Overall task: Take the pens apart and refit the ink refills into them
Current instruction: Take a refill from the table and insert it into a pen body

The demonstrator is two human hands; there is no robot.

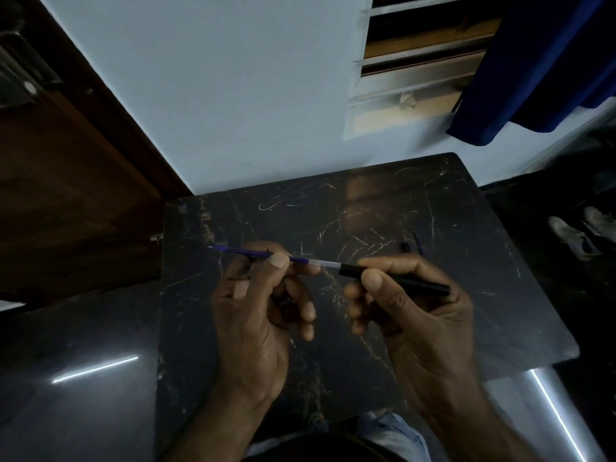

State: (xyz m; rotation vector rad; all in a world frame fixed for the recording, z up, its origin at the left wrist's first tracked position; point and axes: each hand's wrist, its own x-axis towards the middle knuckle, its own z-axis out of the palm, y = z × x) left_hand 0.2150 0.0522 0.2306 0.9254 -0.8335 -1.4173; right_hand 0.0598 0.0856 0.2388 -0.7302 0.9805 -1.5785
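My left hand (256,305) pinches a thin blue ink refill (240,251) between thumb and fingers; its tip points left and its clear rear end sits at the mouth of a black pen barrel (396,281). My right hand (410,308) grips that barrel, thumb on top. Both hands hover over a dark marble table (366,211). A small black pen piece (404,246) and a thin blue part (417,243) lie on the table just beyond my right hand. Something dark also shows under my left fingers; I cannot tell what it is.
A pale wall rises behind the table, with a window and a blue curtain (533,61) at upper right. A brown wooden door (66,178) stands at left. Shoes (580,231) lie on the dark glossy floor to the right.
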